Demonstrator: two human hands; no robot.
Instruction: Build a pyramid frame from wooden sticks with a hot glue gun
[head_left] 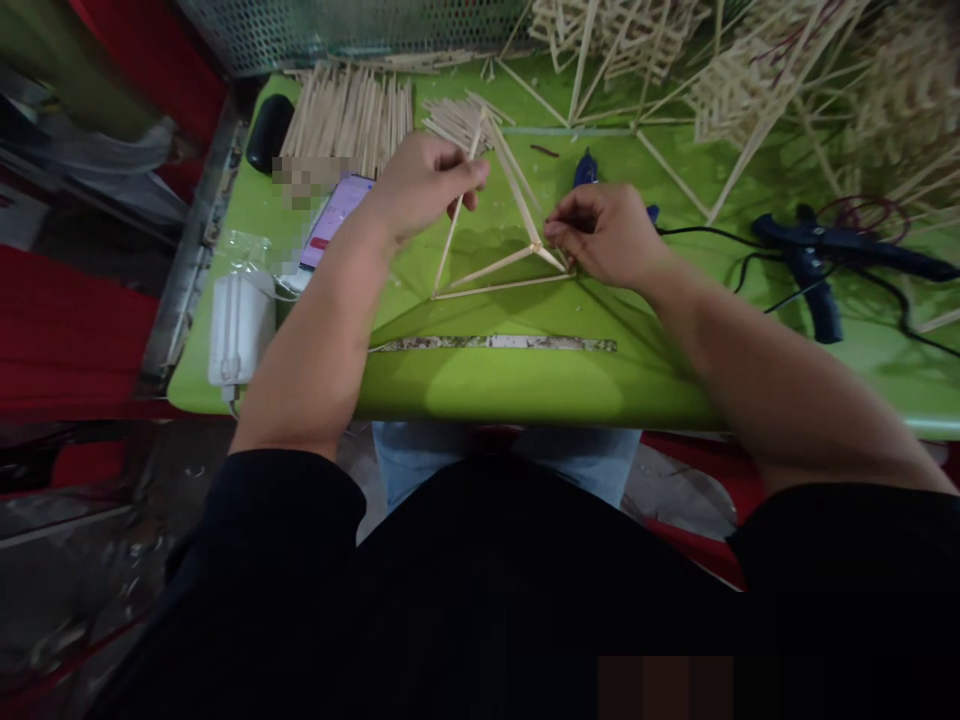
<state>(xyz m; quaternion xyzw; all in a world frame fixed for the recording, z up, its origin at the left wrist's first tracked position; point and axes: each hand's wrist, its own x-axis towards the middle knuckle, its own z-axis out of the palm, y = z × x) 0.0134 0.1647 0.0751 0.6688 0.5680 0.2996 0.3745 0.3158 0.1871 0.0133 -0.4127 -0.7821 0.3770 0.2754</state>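
Observation:
A small frame of thin wooden sticks (pixel 504 287) stands on the green table between my hands. My left hand (pixel 439 182) is closed on the frame's left stick, below its upper corner. At the frame's right joint, my right hand (pixel 604 232) has its fingertips pinched together; whatever lies between them is too small to make out. In front of the frame lies a flat, speckled strip (pixel 495 342). Behind my right hand, a dark blue tool tip (pixel 586 168) is partly hidden.
Loose sticks (pixel 349 115) lie at the back left, beside a phone (pixel 334 220) and a white power bank (pixel 241 328). Stick lattices (pixel 637 40) fill the back right. A dark blue glue gun (pixel 814 260) with black cable lies right, near my right forearm.

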